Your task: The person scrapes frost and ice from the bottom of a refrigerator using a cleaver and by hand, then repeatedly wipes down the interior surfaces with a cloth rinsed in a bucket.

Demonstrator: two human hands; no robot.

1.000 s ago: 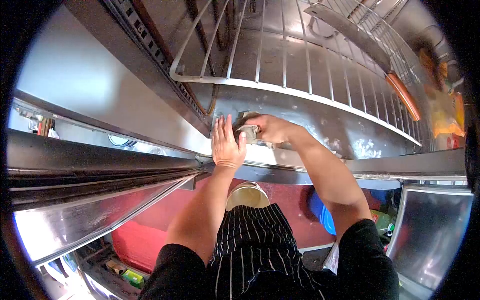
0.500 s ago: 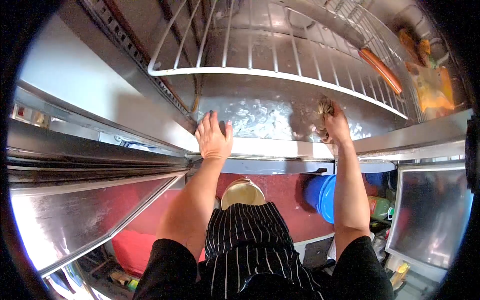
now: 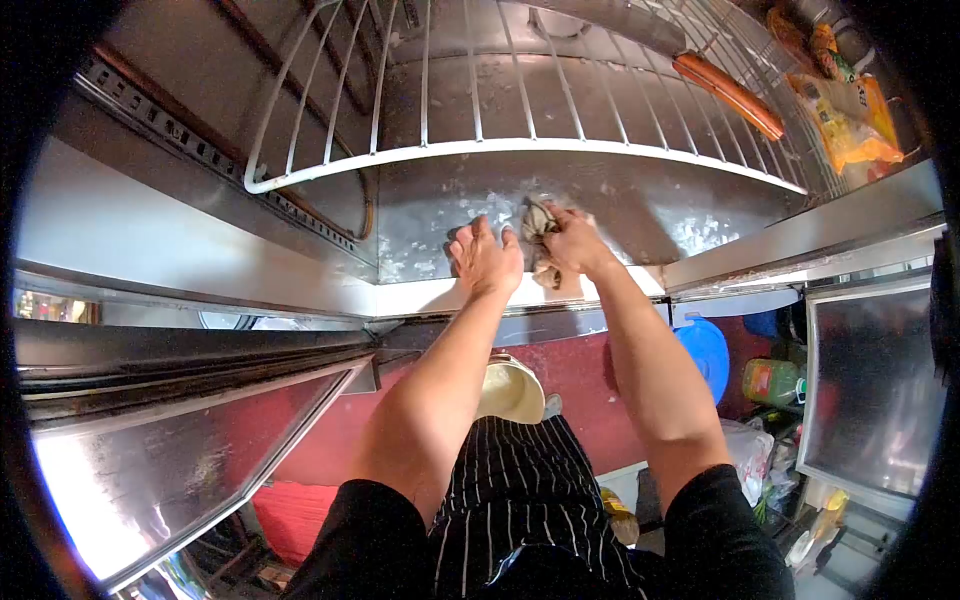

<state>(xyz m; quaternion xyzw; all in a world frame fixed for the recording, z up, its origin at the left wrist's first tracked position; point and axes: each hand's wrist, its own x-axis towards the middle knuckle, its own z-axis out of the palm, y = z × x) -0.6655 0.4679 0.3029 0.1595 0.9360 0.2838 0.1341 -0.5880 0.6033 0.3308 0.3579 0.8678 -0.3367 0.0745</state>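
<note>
Crumpled rag has slid back left along the cabinet floor since half a second ago, and the right hand came with it, so on my remote feed both hands are now side by side. I've got the right hand clamped on the rag, which sits near the middle of the floor's front edge, some of it hanging over the pale front ledge. Left hand has come away from the left corner too, fingers loosely bent with no object in it that I can see; can't tell if it's touching the metal. I see whitish smears on both sides of the hands, a white wire rack above, and a knife with an orange-brown handle up on the right
</note>
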